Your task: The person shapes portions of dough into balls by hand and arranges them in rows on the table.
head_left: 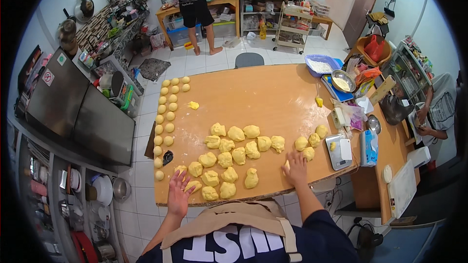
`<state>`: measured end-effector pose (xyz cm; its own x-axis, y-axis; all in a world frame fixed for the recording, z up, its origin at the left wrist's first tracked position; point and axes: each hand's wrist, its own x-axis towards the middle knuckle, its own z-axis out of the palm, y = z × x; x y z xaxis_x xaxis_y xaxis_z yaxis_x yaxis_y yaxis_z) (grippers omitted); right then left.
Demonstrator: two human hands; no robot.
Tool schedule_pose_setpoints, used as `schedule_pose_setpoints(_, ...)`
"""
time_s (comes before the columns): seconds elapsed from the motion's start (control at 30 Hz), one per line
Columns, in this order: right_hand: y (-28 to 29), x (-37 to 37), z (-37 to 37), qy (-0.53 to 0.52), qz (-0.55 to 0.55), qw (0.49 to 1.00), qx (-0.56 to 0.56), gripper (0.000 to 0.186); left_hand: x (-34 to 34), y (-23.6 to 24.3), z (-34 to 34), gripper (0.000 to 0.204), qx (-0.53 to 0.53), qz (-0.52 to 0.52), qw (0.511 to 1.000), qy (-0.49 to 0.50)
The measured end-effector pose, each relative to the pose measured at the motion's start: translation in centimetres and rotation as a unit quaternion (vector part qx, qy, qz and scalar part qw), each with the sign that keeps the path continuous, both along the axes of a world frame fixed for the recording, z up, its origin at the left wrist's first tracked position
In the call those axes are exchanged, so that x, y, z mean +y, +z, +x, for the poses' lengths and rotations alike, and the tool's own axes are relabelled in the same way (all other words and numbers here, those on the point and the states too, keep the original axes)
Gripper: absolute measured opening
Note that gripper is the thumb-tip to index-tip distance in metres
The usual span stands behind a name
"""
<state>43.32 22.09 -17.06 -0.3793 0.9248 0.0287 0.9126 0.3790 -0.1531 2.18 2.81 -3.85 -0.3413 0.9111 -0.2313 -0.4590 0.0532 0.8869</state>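
Note:
Palm down, my right hand (296,170) is cupped over a yellow dough piece (286,165), which peeks out at its thumb side; the rest of it is hidden. A few smoother dough balls (308,153) lie just beyond that hand. At the table's near left edge, my left hand (178,196) is open with fingers spread, beside a lumpy dough piece (194,186). Another bit of dough (181,169) shows right at its fingertips. Between the hands sit several rough, uneven dough lumps (227,174) in loose rows.
Small round dough balls (169,127) line the left edge of the wooden table (253,87). On the right are a digital scale (339,152), a blue wipes pack (369,148), a metal bowl (343,81) and a flour basin (321,65). One person (194,0) stands at the back; another sits far right.

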Motion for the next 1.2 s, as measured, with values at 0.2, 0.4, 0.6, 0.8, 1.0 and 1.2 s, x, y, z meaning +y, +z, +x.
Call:
schedule_pose_setpoints(0.2, -0.8, -2.7, -3.9, -0.040, 0.040, 0.983, 0.175, 0.064, -1.3, -0.3, 1.4, 0.076, 0.019, -0.008, 1.000, -0.016)
schedule_pose_setpoints(0.4, -1.5, -2.8, 3.8, 0.050, -0.113, 0.959, 0.257, 0.043, -3.3, -1.7, 0.3, 0.079, 0.039, -0.019, 0.999, -0.007)
schedule_pose_setpoints(0.6, 2.2, -0.2, -6.7, -0.160, 0.107, 0.924, 0.330, 0.026, -3.4, -2.4, 1.0, 0.084, 0.024, -0.049, 0.998, -0.030)
schedule_pose_setpoints(0.8, -2.8, -3.3, 1.9, -0.034, -0.005, 0.962, 0.270, 0.036, -1.7, -2.1, 0.6, 0.087, 0.053, 0.018, 0.997, -0.061)
schedule_pose_setpoints(1.0, 1.7, 0.5, -6.5, -0.109, 0.200, 0.944, 0.237, 0.034, -1.3, -1.7, 1.4, 0.086, 0.057, -0.008, 0.994, -0.090)
schedule_pose_setpoints(1.2, -2.8, -5.6, 1.6, 0.051, -0.036, 0.952, 0.301, 0.039, -0.4, -1.9, 1.6, 0.081, 0.040, 0.019, 0.993, -0.113)
